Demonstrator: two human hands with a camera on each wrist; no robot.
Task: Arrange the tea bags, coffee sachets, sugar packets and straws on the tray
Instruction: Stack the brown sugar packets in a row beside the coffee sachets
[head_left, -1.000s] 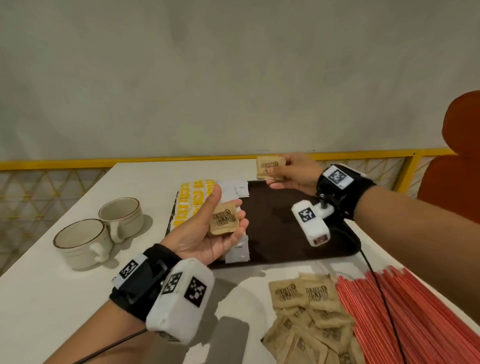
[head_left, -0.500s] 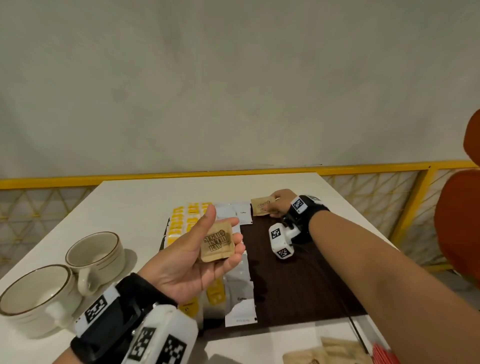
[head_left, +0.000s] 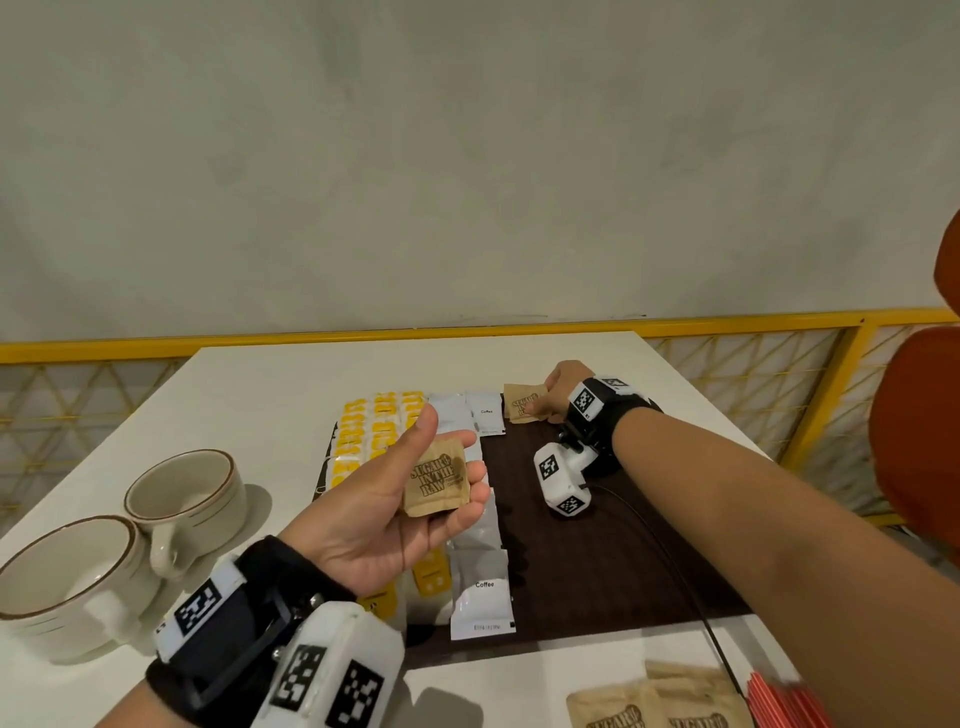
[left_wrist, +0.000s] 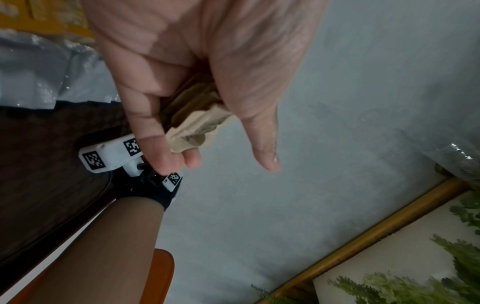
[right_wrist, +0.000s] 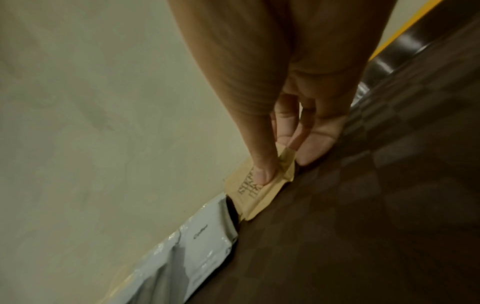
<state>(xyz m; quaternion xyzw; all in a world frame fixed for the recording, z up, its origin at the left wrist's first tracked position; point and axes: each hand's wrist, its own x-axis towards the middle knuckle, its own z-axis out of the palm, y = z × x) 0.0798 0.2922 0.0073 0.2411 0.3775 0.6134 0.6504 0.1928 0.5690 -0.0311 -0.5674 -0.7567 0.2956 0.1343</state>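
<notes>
Brown paper sugar packets are held in both hands above a dark brown tray that lies on the white tabletop. A small stack of packets is cradled in the upturned left hand, its fingers curled under the stack and its thumb raised beside it; in the left wrist view the crumpled packet edges are seen gripped between fingers and palm. A single sugar packet is pinched between thumb and fingers of the right hand at the far edge of the tray, just beside a white coffee sachet; in the right wrist view the packet is seen touching the tray surface with its lower edge. Yellow tea bags are laid in rows along the tray's left side, with white coffee sachets in a column next to them. More sugar packets and red straws lie on the tabletop near the tray's front edge. Two beige cups stand on the tabletop to the left, well apart from the tray.
</notes>
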